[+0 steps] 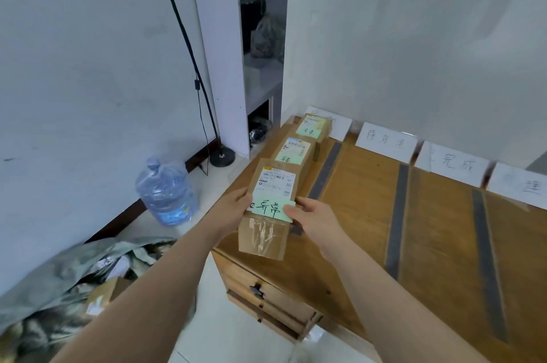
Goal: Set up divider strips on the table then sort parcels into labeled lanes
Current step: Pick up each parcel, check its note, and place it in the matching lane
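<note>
A brown cardboard parcel (pixel 268 232) with a white shipping label and a green handwritten note sits at the near left edge of the wooden table (pixel 364 202). My left hand (pixel 233 211) grips its left side. My right hand (pixel 310 220) grips its right side, thumb on the green note. Two more parcels, the middle parcel (pixel 293 152) and the far parcel (pixel 315 128), line up behind it in the leftmost lane. Three grey divider strips run across the table: the left strip (pixel 325 170), the middle strip (pixel 398 214) and the right strip (pixel 487 259). White lane cards (pixel 384 139) lean on the wall.
A large water bottle (pixel 165 193) stands on the floor left of the table. A heap of grey bags and a cardboard parcel (pixel 74 282) lies at the lower left. A lamp stand base (pixel 222 156) sits by a white shelf unit (pixel 260 51). Table drawers (pixel 266 297) face me.
</note>
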`<state>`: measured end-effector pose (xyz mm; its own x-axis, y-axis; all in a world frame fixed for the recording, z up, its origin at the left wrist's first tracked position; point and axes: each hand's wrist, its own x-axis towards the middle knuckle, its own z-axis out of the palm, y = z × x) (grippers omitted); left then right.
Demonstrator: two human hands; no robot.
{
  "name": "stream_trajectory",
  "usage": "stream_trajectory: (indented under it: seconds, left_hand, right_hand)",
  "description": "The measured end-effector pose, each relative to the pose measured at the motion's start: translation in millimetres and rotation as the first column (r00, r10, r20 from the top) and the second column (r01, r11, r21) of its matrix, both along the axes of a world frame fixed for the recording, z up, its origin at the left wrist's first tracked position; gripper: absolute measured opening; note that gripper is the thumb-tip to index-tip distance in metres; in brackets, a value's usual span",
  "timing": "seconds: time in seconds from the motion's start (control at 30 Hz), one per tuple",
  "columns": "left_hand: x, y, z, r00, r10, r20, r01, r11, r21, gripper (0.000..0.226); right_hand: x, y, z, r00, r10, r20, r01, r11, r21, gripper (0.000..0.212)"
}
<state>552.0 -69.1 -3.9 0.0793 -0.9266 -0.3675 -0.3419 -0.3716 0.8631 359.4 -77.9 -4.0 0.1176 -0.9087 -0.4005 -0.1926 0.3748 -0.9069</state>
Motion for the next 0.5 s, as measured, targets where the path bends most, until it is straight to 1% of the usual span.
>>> stream_trajectory:
  seconds: [0.1, 0.17, 0.27, 0.37, 0.43, 0.5]
  left_hand:
    - [12, -10, -14, 0.997, -0.061, 0.053, 0.062, 0.998, -0.006, 0.029]
    - [20, -19, -21, 0.992, -0.101, 0.075, 0.101, 0.995, 0.012, 0.032]
    - [30, -29, -33, 0.984, -0.157, 0.08, 0.152, 0.987, 0.055, 0.03]
    - [41, -37, -44, 0.976, -0.21, 0.063, 0.204, 0.975, 0.088, 0.038]
    - [47, -43, -51, 0.965, -0.253, 0.073, 0.247, 0.965, 0.085, 0.037]
    - [52, -49, -56, 0.95, -0.298, 0.094, 0.292, 0.953, 0.075, 0.033]
  right_hand:
    - [13, -7, -18, 0.999, -0.04, -0.021, 0.04, 0.998, 0.043, 0.038]
    - [21, -11, -27, 0.996, -0.073, -0.043, 0.075, 0.996, 0.051, 0.036]
    - [35, -12, -39, 0.988, -0.13, -0.079, 0.136, 0.988, 0.075, 0.037]
    - [50, -13, -51, 0.978, -0.168, -0.125, 0.18, 0.979, 0.094, 0.044]
    - [57, -13, -57, 0.969, -0.199, -0.146, 0.215, 0.971, 0.106, 0.052]
    - [63, -14, -62, 0.962, -0.22, -0.159, 0.24, 0.963, 0.119, 0.053]
